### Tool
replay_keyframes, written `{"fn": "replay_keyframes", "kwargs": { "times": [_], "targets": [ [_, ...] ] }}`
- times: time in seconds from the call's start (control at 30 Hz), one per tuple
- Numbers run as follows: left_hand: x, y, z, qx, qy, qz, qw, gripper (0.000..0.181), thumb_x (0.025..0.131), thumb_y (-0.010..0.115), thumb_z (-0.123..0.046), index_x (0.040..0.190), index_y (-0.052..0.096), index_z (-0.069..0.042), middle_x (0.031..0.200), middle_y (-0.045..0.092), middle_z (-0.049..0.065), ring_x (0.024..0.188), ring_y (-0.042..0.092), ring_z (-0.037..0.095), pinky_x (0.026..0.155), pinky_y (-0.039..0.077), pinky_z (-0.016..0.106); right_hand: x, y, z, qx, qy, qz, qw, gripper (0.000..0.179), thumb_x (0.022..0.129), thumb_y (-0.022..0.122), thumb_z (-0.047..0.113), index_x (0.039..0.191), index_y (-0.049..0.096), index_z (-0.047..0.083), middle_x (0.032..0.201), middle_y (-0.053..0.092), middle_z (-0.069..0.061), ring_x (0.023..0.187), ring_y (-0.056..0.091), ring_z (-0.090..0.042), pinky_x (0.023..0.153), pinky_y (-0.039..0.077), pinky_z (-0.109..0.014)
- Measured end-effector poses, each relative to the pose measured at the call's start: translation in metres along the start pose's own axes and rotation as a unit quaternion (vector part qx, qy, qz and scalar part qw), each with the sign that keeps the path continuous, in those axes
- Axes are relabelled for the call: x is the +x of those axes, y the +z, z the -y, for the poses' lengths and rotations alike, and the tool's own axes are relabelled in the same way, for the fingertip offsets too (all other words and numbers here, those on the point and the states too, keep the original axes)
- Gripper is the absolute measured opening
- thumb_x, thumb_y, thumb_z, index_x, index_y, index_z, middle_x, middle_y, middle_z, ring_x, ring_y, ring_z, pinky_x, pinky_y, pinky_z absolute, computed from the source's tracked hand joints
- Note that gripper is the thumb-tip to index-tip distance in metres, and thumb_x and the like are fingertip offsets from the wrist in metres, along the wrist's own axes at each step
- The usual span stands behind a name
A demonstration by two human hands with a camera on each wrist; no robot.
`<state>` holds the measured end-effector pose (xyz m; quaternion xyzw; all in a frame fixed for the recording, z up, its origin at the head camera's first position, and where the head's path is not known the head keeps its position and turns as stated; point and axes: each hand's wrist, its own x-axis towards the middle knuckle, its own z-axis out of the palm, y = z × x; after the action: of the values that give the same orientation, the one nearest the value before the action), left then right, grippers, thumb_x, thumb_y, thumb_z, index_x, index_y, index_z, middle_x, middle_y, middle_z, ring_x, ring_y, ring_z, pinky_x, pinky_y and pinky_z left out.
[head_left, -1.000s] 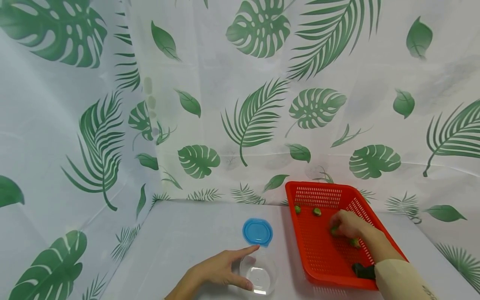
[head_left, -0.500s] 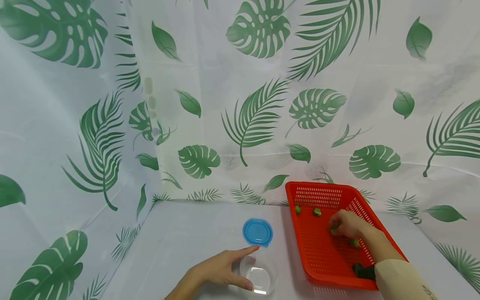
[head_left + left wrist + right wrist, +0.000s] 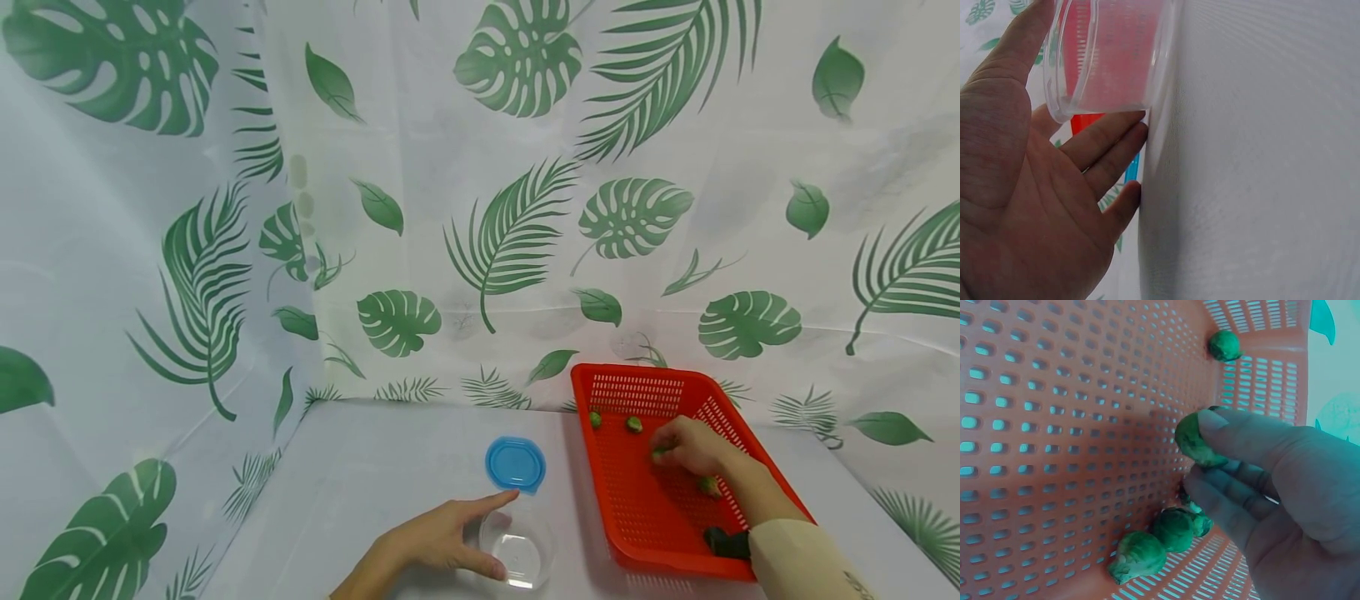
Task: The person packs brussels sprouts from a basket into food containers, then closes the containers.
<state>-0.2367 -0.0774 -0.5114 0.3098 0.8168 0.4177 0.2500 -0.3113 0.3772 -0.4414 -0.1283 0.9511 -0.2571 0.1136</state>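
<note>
In the head view, my left hand is at a clear round plastic tub, thumb on the near side and index finger straight along the far side. The left wrist view shows the other fingers extended beside the tub. My right hand reaches into a red perforated basket. Between its thumb and fingers it pinches a green Brussels sprout, mostly covered in the head view. More Brussels sprouts lie in the basket: one in a corner, others grouped below the hand.
A blue lid lies just beyond the tub on the white tabletop. Beside the right sleeve a black object shows over the basket's near end. Leaf-printed sheeting hangs behind the table and at the left.
My right hand has shifted slightly left and up in the head view with the Brussels sprout in its fingers. The left hand and tub stay put.
</note>
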Motion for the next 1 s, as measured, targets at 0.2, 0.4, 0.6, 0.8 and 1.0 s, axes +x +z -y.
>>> {"fn": "replay_keyframes", "kwargs": {
  "times": [0.2,0.4,0.6,0.8,1.0],
  "targets": [
    [0.000,0.000,0.000,-0.004,0.000,0.001,1.0000,0.089,0.086,0.084,-0.050,0.158,0.032,-0.056,0.159,0.048,-0.016,0.152,0.040,0.018,0.118,0.033,0.069,0.001,0.000,0.002,0.003,-0.001,-0.009,1.0000,0.022,0.091,0.078,0.009,0.113,0.079,0.006,0.096,0.072,-0.003,0.088,0.059,-0.022,0.079,0.054,-0.038],
    [0.000,0.000,-0.001,0.004,0.004,-0.004,1.0000,0.090,0.085,0.084,-0.051,0.158,0.031,-0.055,0.159,0.048,-0.015,0.152,0.040,0.017,0.118,0.034,0.068,0.002,-0.002,0.005,0.016,0.002,-0.034,0.9993,0.029,0.093,0.078,0.013,0.120,0.076,0.004,0.105,0.075,-0.006,0.092,0.062,-0.022,0.085,0.060,-0.045],
    [-0.002,0.000,0.000,0.015,0.023,-0.008,0.9996,0.091,0.085,0.083,-0.054,0.160,0.031,-0.051,0.161,0.046,-0.011,0.152,0.038,0.016,0.120,0.035,0.063,0.004,-0.004,0.014,0.017,-0.018,-0.069,0.9973,0.034,0.095,0.076,0.017,0.126,0.073,0.004,0.108,0.075,-0.007,0.090,0.063,-0.021,0.078,0.059,-0.035],
    [-0.001,0.000,0.000,0.009,0.014,-0.003,0.9999,0.091,0.085,0.083,-0.053,0.160,0.031,-0.052,0.160,0.047,-0.012,0.153,0.038,0.017,0.120,0.033,0.065,0.009,-0.008,0.022,0.018,-0.020,-0.107,0.9938,0.035,0.097,0.074,0.015,0.129,0.071,0.002,0.110,0.074,-0.011,0.090,0.064,-0.023,0.074,0.060,-0.031],
    [0.000,0.000,0.000,0.007,0.006,0.000,1.0000,0.090,0.086,0.083,-0.052,0.159,0.030,-0.054,0.159,0.048,-0.015,0.153,0.039,0.018,0.119,0.033,0.067,0.005,-0.017,0.044,-0.018,-0.043,-0.172,0.9840,0.034,0.096,0.076,0.015,0.127,0.071,0.001,0.111,0.074,-0.014,0.094,0.066,-0.026,0.074,0.061,-0.034]
  ]
}}
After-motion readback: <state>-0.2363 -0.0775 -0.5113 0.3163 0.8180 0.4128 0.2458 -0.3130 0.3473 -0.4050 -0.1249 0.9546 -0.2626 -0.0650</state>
